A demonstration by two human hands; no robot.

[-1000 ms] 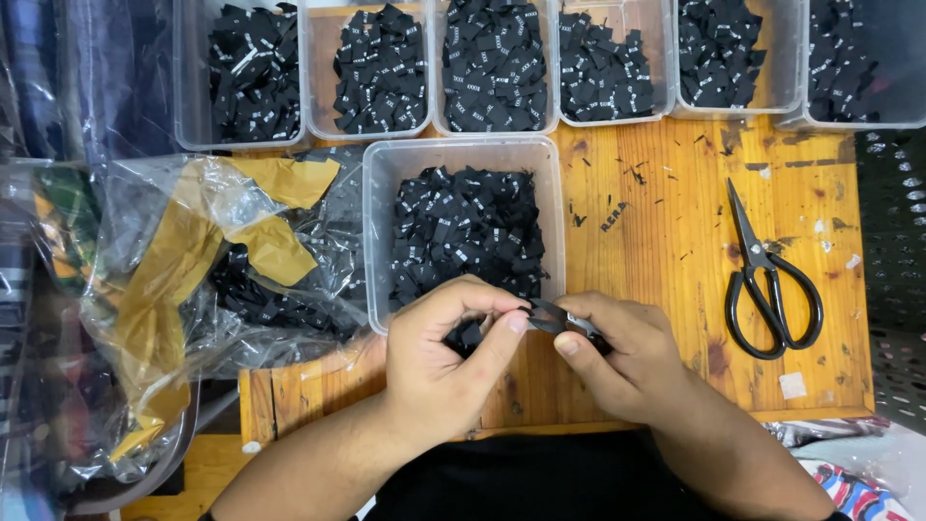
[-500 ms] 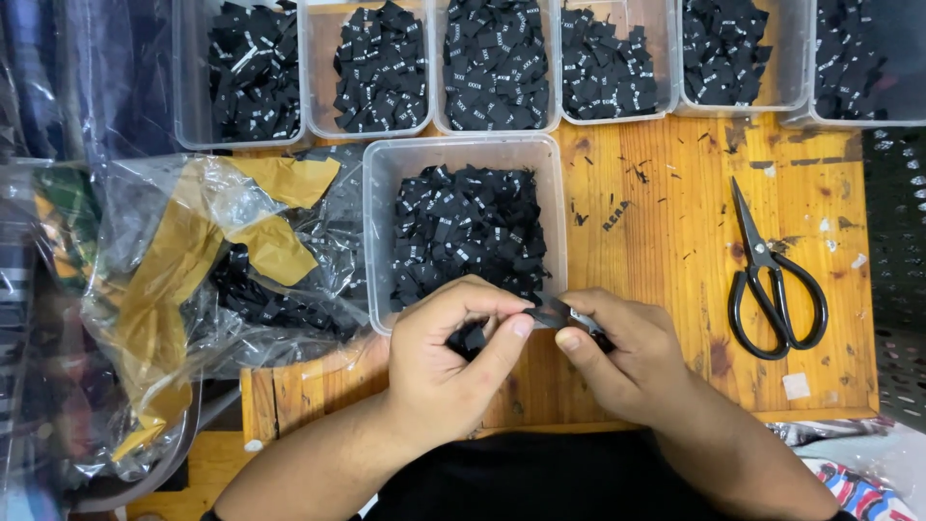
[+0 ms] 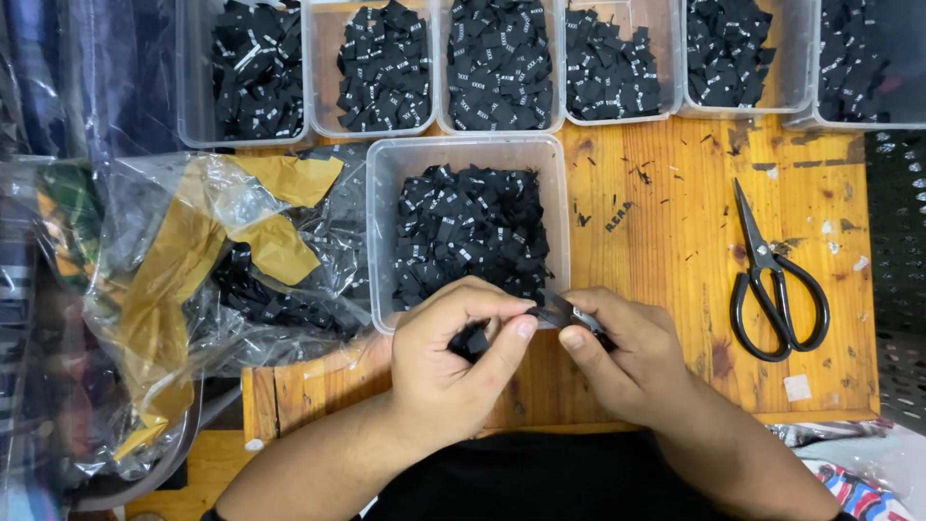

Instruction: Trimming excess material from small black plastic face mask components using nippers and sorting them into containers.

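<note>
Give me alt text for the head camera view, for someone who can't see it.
Two bare hands, left hand and right hand, pinch a small black fabric label between them over a wooden table. Just beyond is a clear plastic tub full of black labels, with a row of similar tubs behind. Black scissors lie closed at right, a crumpled plastic bag at left.

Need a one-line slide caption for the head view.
Left hand and right hand pinch a small black label over a wooden board, near a clear tub and scissors.
</note>
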